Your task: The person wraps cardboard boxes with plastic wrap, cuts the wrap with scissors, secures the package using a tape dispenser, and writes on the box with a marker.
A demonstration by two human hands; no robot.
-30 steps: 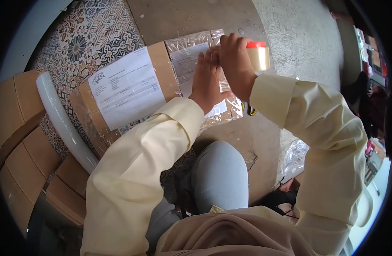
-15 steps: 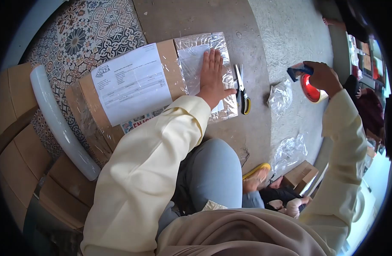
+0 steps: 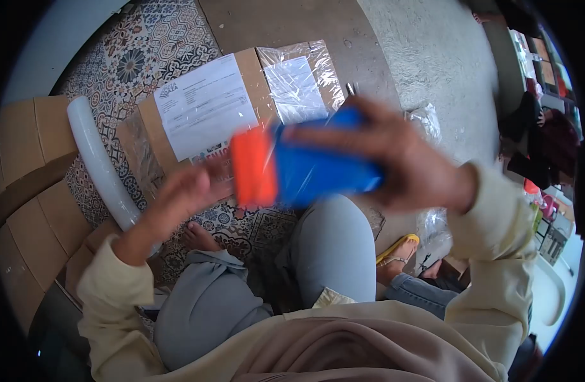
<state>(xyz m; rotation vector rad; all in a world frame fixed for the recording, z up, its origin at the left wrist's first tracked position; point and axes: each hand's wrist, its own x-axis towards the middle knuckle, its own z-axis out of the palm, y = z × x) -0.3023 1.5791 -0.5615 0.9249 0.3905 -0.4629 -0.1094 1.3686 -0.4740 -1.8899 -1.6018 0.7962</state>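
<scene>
A blue tape dispenser with an orange-red end [image 3: 330, 162] is in my right hand [image 3: 400, 153], held up over my knee and blurred by motion. Near its orange-red end is my left hand [image 3: 193, 191], also smeared, its fingertips overlapping that end in this view. Behind both hands lies a cardboard box [image 3: 246, 73] with a printed paper sheet [image 3: 206, 95] on its top. Clear plastic with another white paper [image 3: 295, 92] under it covers the box's right end. Scissor tips [image 3: 351, 88] show beside the box, the rest hidden behind my right hand.
A white roll [image 3: 101, 162] lies to the left on patterned floor covering, beside several brown cartons [image 3: 41, 223]. Crumpled clear plastic [image 3: 426, 121] is on the concrete at right. Another person's foot in a yellow sandal [image 3: 397, 254] is close to my knee.
My left hand has left the plastic-covered end of the box and come back toward the left. My right hand has brought the tape dispenser from the far right to the middle.
</scene>
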